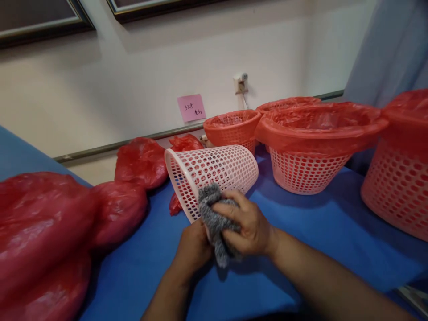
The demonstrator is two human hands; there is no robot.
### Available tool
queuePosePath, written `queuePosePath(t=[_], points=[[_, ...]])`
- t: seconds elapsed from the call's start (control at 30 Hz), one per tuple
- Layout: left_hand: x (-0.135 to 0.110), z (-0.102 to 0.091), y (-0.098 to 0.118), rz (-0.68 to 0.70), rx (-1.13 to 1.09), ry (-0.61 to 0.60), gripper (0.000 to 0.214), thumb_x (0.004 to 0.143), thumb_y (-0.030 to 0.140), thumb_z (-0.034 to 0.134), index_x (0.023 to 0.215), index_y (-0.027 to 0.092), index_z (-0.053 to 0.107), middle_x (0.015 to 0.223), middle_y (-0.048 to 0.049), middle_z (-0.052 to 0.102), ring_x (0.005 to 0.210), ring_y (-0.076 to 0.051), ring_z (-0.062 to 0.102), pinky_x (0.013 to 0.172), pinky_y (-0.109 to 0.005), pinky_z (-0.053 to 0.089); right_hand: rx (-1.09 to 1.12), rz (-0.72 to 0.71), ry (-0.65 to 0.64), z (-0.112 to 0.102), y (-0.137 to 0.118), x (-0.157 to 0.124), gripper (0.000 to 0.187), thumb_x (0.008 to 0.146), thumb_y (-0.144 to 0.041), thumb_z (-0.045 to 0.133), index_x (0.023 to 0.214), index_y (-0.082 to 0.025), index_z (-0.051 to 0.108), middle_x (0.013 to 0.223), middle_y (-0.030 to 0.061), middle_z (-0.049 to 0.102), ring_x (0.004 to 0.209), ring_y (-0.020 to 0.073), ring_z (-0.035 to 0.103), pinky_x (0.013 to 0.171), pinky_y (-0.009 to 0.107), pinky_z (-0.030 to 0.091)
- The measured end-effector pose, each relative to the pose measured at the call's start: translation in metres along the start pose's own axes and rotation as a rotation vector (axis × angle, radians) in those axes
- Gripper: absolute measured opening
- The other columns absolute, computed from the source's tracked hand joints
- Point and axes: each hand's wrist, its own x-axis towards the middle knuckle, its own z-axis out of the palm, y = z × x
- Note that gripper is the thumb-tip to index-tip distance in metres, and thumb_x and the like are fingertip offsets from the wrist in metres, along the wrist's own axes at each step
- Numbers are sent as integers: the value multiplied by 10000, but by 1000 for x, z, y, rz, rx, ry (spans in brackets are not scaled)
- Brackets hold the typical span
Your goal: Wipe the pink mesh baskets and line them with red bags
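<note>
Two hands meet low in the middle, both on one grey cloth (216,218). Going from the left: one heap of red bags (67,214) sprawls over the blue table (317,232), running from the near left edge up toward the wall. Next comes one bare basket (214,171) lying on its side, its open mouth facing left and toward the camera, with a small red scrap just under its rim. The left hand (193,247) is curled shut around the cloth's lower end; the right hand (245,225) is closed over its upper part, fingers wrapped across it, pressing the cloth against the basket's near side. Further right stand four upright lined baskets (310,147), each with a red bag over the rim. One pink note (191,107) is on the wall.
</note>
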Motion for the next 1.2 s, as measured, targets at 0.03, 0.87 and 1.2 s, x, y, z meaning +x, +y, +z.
queuePosePath(t=[0.03, 0.87, 1.2], points=[[0, 0, 0, -2, 16, 5, 108, 776, 220, 719, 855, 241, 790, 845, -36, 807, 731, -253, 755, 660, -317, 620, 48, -31, -53, 3, -7, -1, 566, 820, -177, 622, 1378, -273, 612, 1367, 103, 575, 1206, 251, 654, 1015, 410, 587], [-6, -3, -12, 114, -172, 90, 194, 952, 313, 630, 1006, 236, 800, 958, -64, 815, 841, -241, 764, 753, -357, 632, -125, -47, -29, 3, 5, -3, 606, 841, -215, 609, 1442, -283, 559, 1418, 114, 571, 1260, 281, 624, 1048, 447, 571], [-5, -5, -11, 88, -96, 73, 191, 953, 226, 598, 988, 206, 785, 955, -90, 801, 878, -241, 761, 775, -342, 621, -358, 483, 489, -30, 66, 6, 412, 854, -257, 581, 1246, -238, 707, 1186, 119, 679, 1127, 304, 664, 1054, 548, 542]])
